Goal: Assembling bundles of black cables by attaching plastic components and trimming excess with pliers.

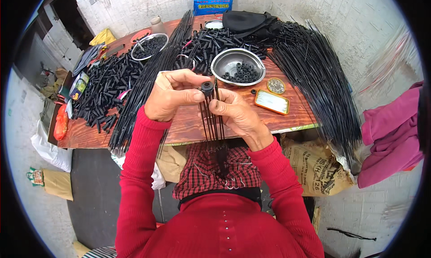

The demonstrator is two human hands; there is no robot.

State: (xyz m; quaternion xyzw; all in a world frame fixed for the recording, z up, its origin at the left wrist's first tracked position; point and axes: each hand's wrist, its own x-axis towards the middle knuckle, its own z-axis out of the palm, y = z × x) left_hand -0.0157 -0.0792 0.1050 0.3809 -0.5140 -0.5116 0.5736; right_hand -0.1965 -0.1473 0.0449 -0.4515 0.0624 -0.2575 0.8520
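Observation:
Over the near edge of the table, my left hand (169,95) is closed, thumb and fingers pinching a small black round hub (207,86) with a hole in its top. Several thin black rods (209,127) hang down from the hub toward my lap, where their lower ends bunch together. My right hand (239,113) is closed too, its thumb and fingers gripping some of these rods just below and beside the hub. One rod's upper end stands up beside the hub. Beyond my hands, a metal bowl (221,62) holds small black ring-shaped pieces.
A tin (272,110) of thin white pieces and a round container (275,85) of small metal bits lie right of the bowl. Long black rod bundles (143,92) flank my hands; another bundle (318,74) overhangs the right edge. Piles of black tubes (101,87) cover the left.

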